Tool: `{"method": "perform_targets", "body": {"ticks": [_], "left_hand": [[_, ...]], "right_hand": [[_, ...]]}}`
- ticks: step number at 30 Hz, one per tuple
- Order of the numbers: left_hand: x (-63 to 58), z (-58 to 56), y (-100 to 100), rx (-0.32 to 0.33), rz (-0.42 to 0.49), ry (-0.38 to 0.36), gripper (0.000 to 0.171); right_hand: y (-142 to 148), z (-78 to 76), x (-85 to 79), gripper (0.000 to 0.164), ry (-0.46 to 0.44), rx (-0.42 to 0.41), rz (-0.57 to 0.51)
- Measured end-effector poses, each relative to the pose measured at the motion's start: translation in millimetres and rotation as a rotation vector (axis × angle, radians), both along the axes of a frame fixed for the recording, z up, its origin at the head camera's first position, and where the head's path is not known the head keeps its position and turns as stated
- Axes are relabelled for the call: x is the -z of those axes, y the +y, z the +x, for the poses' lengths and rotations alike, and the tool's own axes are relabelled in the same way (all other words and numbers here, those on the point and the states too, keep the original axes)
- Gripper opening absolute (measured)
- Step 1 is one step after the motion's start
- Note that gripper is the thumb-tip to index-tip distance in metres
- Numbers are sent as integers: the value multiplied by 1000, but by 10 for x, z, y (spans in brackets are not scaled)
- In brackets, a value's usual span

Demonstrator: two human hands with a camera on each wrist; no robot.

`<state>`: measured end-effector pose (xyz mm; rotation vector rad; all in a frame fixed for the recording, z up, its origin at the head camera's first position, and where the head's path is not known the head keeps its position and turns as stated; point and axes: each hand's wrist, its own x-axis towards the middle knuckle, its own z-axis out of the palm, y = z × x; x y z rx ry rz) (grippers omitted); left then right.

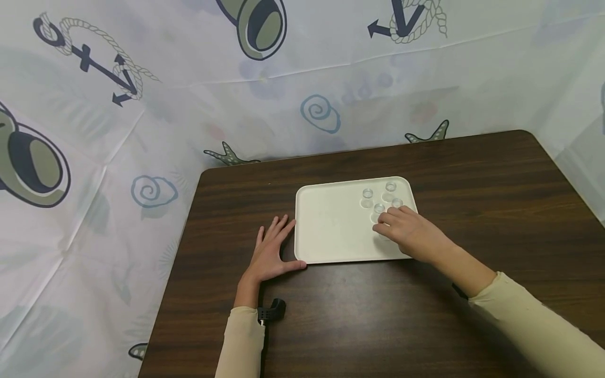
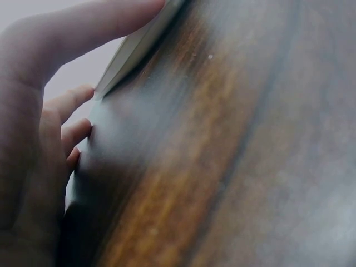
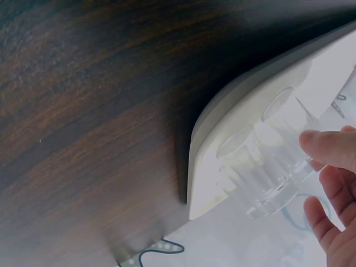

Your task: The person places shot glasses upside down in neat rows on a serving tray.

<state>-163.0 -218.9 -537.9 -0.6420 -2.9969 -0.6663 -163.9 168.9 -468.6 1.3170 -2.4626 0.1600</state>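
A cream-coloured tray (image 1: pixel 331 226) lies on the dark wooden table. Several small clear cups (image 1: pixel 367 193) stand on its right half. My right hand (image 1: pixel 410 233) is over that part with curled fingers, pinching a clear cup (image 3: pixel 286 130) between thumb and fingertips; in the head view the hand mostly hides this cup. In the right wrist view another clear cup (image 3: pixel 247 178) stands close beside it. My left hand (image 1: pixel 269 257) spreads its fingers at the tray's left end. Its thumb touches the front left corner and its index fingertip the left edge.
Brown wood-grain table (image 1: pixel 340 315) surrounds the tray. Behind and to the left hangs a pale curtain (image 1: pixel 264 115) printed with anchors, shells and starfish. A black strap device (image 1: pixel 271 311) is worn at the left wrist.
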Motion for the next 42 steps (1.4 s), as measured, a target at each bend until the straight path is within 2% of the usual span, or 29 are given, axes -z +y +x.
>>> {"method": "perform_targets", "body": {"ticks": [6,12,16,23,31,42], "left_hand": [[-11,6,3,-1,4,-6,109],[-19,10,4,0,1,-9,109],[-13,17,-1,-1,-1,-6,109],[-10,14,-5,1,-6,-1,109],[-9,13,0,1,-6,3,108],[9,7,-11,8,4,11,109]], "right_hand": [[-4,3,-12,48,-19,17,8],[-5,18,-39,46,-112,53,-26],[18,24,-52,46,-151,65,-84],[91,6,-95,44,-145,71,-219],[196,12,-152,40,-93,191,-354],[464,67,-164,42,-78,361,-479]]}}
